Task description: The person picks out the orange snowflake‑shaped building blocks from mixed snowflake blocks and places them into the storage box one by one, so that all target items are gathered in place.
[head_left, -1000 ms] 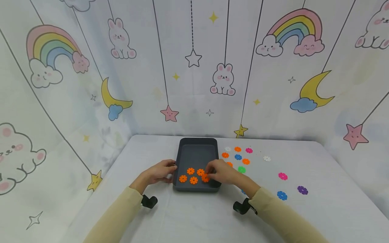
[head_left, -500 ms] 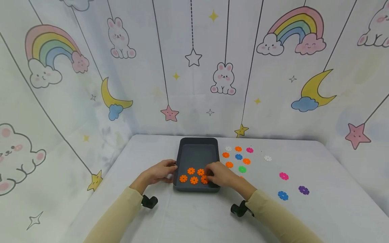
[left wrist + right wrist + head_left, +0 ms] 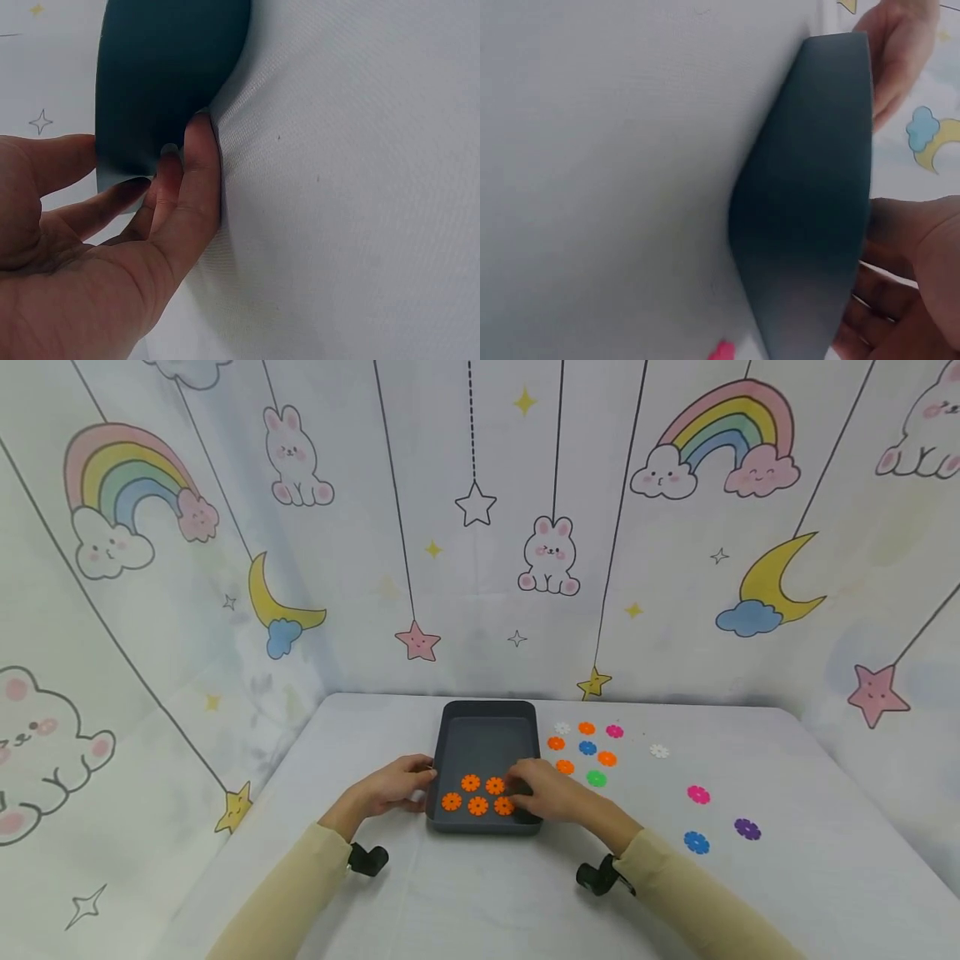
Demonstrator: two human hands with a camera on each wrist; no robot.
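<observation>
Several orange notched snowflake discs (image 3: pixel 477 806) lie in two rows in the near part of a dark grey rectangular tray (image 3: pixel 483 743). My right hand (image 3: pixel 551 789) reaches over the tray's right rim and pinches the right disc of the front row (image 3: pixel 502 806), which lies about flat on the bottom. Its fingertips are hidden behind the tray wall in the right wrist view. At the left side, my left hand (image 3: pixel 393 783) holds the tray. In the left wrist view its thumb (image 3: pixel 67 159) meets the rim, and the fingers (image 3: pixel 199 161) bear against the outer wall near the cloth.
Loose discs lie on the white cloth right of the tray, among them orange ones (image 3: pixel 607 759), a green (image 3: pixel 596 778), a purple (image 3: pixel 747 829), a blue (image 3: pixel 696 842) and a pink (image 3: pixel 698 795). A patterned curtain (image 3: pixel 480 568) rises behind the table.
The disc at my right fingertips has gone from tilted to about flat, shifting slightly left into the front row. My left hand and the tray stay in place.
</observation>
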